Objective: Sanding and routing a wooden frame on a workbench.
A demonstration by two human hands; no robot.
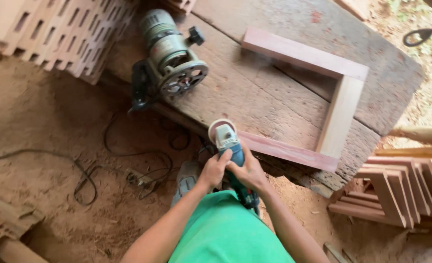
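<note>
- Left hand (215, 170) and right hand (247, 171) both wrapped around blue angle grinder (230, 151).
- Grinder disc pressed at near end of reddish wooden frame (323, 97), right at bench (274, 44) front edge.
- Router (170, 53) lying near left bench edge, well apart from frame.
- Cables (128, 156) strewn over dirt floor below.

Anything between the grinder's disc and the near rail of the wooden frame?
Nothing visible. Both hands, left and right, grip the blue angle grinder; its round sanding disc sits right at the end of the reddish wooden frame near rail, on the plank bench.
</note>
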